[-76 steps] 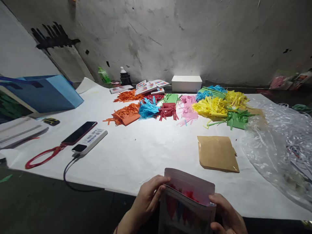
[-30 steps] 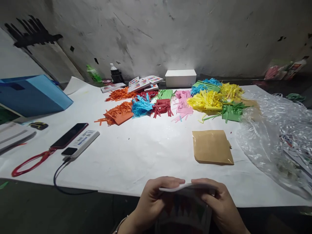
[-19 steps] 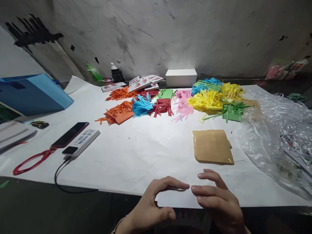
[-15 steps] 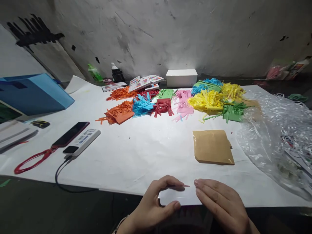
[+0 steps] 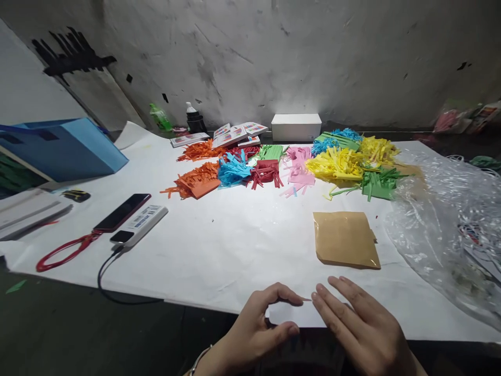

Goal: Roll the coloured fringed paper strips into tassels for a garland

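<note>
The white rectangular card box (image 5: 291, 314) is at the near edge of the white paper-covered table (image 5: 250, 250), held between thumb and fingers of the left hand (image 5: 266, 329), while the right hand (image 5: 362, 326), open with fingers slightly spread, touches its right end.

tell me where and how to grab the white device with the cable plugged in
Probably best to pinch the long edges of the white device near its far, labelled end, with the hand coming from above and slightly right. It lies flat as a slim bar; the phone sits close along its left side and the dark cable enters its near end.
</note>
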Action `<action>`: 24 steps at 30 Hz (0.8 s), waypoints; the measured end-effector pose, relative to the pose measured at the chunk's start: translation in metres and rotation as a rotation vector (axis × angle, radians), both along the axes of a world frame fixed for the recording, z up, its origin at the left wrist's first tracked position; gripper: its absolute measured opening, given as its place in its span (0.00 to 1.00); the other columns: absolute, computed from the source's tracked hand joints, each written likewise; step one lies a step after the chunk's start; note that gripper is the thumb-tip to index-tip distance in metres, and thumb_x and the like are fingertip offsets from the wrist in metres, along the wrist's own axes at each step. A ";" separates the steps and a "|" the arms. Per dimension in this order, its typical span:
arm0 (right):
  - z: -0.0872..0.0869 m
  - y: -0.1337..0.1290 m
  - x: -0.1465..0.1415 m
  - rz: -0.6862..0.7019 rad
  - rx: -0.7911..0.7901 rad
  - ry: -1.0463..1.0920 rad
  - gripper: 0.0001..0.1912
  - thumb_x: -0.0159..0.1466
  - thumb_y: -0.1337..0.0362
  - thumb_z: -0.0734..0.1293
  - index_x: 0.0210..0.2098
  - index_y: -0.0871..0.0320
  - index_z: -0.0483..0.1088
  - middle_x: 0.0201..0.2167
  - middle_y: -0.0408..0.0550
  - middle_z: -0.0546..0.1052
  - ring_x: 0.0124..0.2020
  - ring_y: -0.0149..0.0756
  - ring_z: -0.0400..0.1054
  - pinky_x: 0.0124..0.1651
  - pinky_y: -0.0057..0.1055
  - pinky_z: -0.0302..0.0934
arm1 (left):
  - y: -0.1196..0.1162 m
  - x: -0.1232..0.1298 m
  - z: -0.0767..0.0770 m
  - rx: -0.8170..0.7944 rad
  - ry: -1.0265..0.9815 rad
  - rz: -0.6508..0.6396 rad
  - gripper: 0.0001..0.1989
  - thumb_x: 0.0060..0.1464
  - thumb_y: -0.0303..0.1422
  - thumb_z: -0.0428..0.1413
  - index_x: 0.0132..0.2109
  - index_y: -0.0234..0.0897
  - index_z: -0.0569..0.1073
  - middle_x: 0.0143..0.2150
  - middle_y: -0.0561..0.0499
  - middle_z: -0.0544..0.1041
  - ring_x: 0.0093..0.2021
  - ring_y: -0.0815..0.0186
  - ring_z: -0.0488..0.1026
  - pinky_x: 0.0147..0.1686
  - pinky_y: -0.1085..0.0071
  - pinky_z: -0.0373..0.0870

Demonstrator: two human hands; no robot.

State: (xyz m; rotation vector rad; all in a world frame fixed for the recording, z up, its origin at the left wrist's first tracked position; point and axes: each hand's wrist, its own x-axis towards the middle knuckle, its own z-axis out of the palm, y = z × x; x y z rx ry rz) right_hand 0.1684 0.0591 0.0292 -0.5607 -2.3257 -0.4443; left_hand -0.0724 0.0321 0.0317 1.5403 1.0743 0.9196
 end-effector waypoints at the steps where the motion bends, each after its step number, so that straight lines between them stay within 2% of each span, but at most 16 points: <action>1: 0.006 -0.001 -0.004 0.005 0.029 -0.040 0.20 0.68 0.76 0.55 0.49 0.69 0.76 0.45 0.59 0.82 0.47 0.55 0.78 0.45 0.49 0.75 | 0.000 0.001 0.000 -0.028 -0.001 -0.016 0.19 0.56 0.47 0.62 0.48 0.39 0.78 0.42 0.47 0.80 0.38 0.62 0.75 0.35 0.75 0.70; 4: 0.021 -0.002 -0.013 0.038 0.069 -0.163 0.19 0.67 0.78 0.55 0.47 0.73 0.75 0.39 0.64 0.83 0.35 0.50 0.81 0.32 0.39 0.76 | 0.000 0.004 -0.001 -0.135 -0.029 -0.039 0.21 0.58 0.49 0.59 0.50 0.38 0.75 0.40 0.47 0.78 0.27 0.69 0.71 0.23 0.78 0.64; 7: 0.027 0.002 -0.015 0.066 0.057 -0.170 0.17 0.65 0.78 0.57 0.46 0.75 0.75 0.38 0.66 0.83 0.31 0.50 0.80 0.26 0.38 0.74 | 0.000 0.003 -0.002 -0.142 -0.058 -0.024 0.22 0.59 0.49 0.58 0.51 0.38 0.75 0.41 0.47 0.77 0.26 0.71 0.70 0.23 0.78 0.65; 11: 0.024 0.010 -0.011 0.103 -0.009 -0.140 0.17 0.67 0.78 0.55 0.46 0.76 0.74 0.37 0.65 0.83 0.28 0.45 0.79 0.25 0.36 0.72 | -0.003 0.000 -0.005 -0.126 -0.118 -0.023 0.19 0.56 0.43 0.63 0.52 0.39 0.76 0.41 0.47 0.79 0.28 0.69 0.73 0.25 0.78 0.68; 14: 0.023 0.012 -0.010 0.109 -0.078 -0.090 0.18 0.68 0.76 0.54 0.46 0.76 0.74 0.35 0.63 0.83 0.27 0.41 0.77 0.26 0.35 0.72 | -0.003 0.001 -0.006 0.001 -0.179 -0.004 0.14 0.58 0.31 0.61 0.51 0.43 0.78 0.47 0.48 0.82 0.43 0.63 0.79 0.41 0.74 0.74; 15: 0.024 0.011 -0.011 0.098 -0.088 -0.080 0.18 0.68 0.76 0.55 0.47 0.75 0.74 0.35 0.62 0.83 0.29 0.42 0.77 0.28 0.36 0.73 | -0.003 0.002 -0.006 0.052 -0.204 0.021 0.15 0.58 0.27 0.59 0.51 0.44 0.79 0.48 0.48 0.82 0.47 0.62 0.79 0.47 0.73 0.73; 17: 0.026 0.009 -0.015 0.071 -0.082 -0.088 0.18 0.68 0.76 0.56 0.48 0.72 0.75 0.38 0.61 0.83 0.34 0.45 0.79 0.33 0.39 0.75 | -0.002 0.004 -0.007 0.146 -0.248 0.038 0.19 0.57 0.21 0.56 0.50 0.46 0.80 0.48 0.50 0.83 0.49 0.63 0.79 0.52 0.71 0.72; 21: 0.029 0.007 -0.023 0.075 0.027 -0.124 0.17 0.67 0.77 0.57 0.46 0.74 0.75 0.41 0.65 0.82 0.36 0.47 0.80 0.33 0.37 0.75 | 0.000 0.009 -0.010 0.267 -0.273 0.009 0.20 0.54 0.20 0.58 0.49 0.47 0.81 0.49 0.49 0.82 0.47 0.61 0.80 0.47 0.71 0.75; 24: 0.025 0.008 -0.024 0.087 0.085 -0.136 0.17 0.66 0.77 0.57 0.46 0.75 0.75 0.40 0.65 0.83 0.37 0.48 0.80 0.33 0.37 0.75 | -0.002 0.009 -0.013 0.303 -0.293 0.067 0.15 0.56 0.22 0.60 0.45 0.47 0.82 0.52 0.47 0.78 0.45 0.62 0.80 0.41 0.73 0.76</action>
